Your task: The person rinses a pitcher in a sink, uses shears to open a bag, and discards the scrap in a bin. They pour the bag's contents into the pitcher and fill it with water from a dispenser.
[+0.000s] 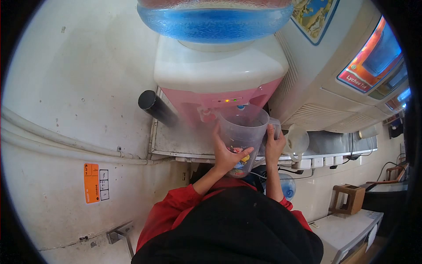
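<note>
a metal counter [176, 141] runs across the middle of the frame, its front edge along the wall. on it stands a pink and white water dispenser [220, 75] at upper centre, a black cylinder [156, 107] lying to its left, and a white jug [297, 141] at centre right.

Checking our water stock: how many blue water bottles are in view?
2: one big blue bottle atop the pink dispenser, another bottle low beside the right hand. Others may be hidden.
</note>
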The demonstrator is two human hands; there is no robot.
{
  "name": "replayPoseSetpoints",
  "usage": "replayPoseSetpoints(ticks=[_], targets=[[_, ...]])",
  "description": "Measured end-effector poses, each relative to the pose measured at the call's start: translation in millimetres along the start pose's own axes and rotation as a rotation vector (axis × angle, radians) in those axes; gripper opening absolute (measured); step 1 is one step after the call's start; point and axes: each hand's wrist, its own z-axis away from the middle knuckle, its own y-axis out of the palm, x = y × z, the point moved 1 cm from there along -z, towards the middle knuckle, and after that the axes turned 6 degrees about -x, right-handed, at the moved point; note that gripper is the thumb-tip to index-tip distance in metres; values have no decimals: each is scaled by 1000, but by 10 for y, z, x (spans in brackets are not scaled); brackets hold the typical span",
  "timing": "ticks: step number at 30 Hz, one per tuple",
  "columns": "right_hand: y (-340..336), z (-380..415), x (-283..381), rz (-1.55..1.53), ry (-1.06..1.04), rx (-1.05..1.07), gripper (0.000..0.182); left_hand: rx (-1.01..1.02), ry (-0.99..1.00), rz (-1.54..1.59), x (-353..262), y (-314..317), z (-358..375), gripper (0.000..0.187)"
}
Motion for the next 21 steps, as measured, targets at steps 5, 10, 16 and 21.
replayPoseSetpoints(ticks=[5,10,16,21], targets=[[4,5,49,27,-13,-9,37,-7,-19,19,9,3,7,102],[-4,-5,0,28,-13,-7,36,-27,-36,33,53,13,26,107],[1,11,57,15,-4,-18,36,-20,-22,48,30,12,11,106],[-4,7,52,34,0,-19,36,-17,-25,50,-4,12,4,106]])
